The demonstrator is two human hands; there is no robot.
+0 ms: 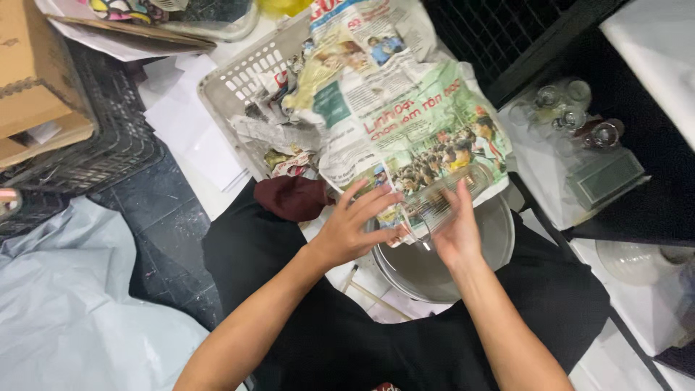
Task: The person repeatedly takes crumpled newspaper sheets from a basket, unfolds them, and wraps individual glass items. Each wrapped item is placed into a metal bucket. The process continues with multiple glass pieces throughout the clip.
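Observation:
A clear drinking glass [443, 197] lies tilted on its side between both my hands, above a round metal bowl [499, 239]. My right hand [457, 233] grips the glass from below and the right. My left hand [356, 226] rests on its near end, fingers spread against the glass and the edge of a colourful newspaper sheet [405, 108]. The newspaper drapes from a white plastic basket [239, 83] down toward the glass.
The white basket holds crumpled paper. A dark crate [108, 156] with a cardboard box [40, 80] stands at the left, grey plastic sheeting [65, 304] below it. Several glass pieces [572, 116] sit on a tray at the right, by a black shelf.

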